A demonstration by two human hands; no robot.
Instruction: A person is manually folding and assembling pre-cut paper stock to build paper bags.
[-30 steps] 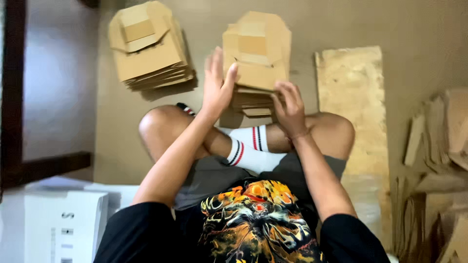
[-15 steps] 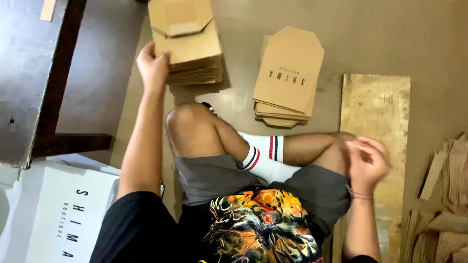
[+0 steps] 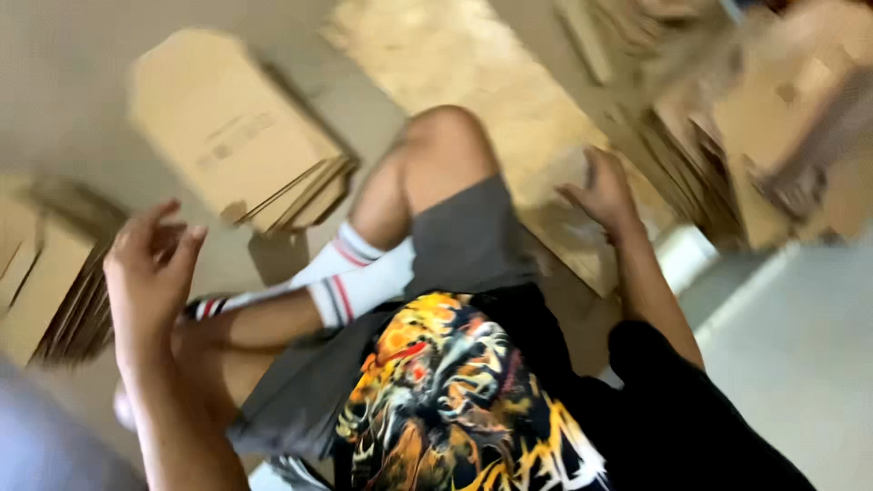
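Brown cardboard lies all about the seated person, on a floor (image 3: 73, 82) of dull beige. Largest is the pale chipboard sheet (image 3: 482, 100) running from the top of the view down past the raised knee. At the upper right a loose heap of flattened cartons (image 3: 727, 145) slumps, too blurred to tell apart. Left of the knee sits a neat stack of folded cardboard boxes (image 3: 227, 136), well apart from both hands. Another stack (image 3: 45, 282) shows at the left edge, just beside the left hand. Of the hands, the right hand (image 3: 602, 193) rests with fingers spread on the chipboard sheet, gripping nothing. The left hand (image 3: 150, 273) hangs raised over the crossed legs, fingers loosely curled and apart, empty, touching no cardboard. White socks (image 3: 355, 277) with red stripes show between them.
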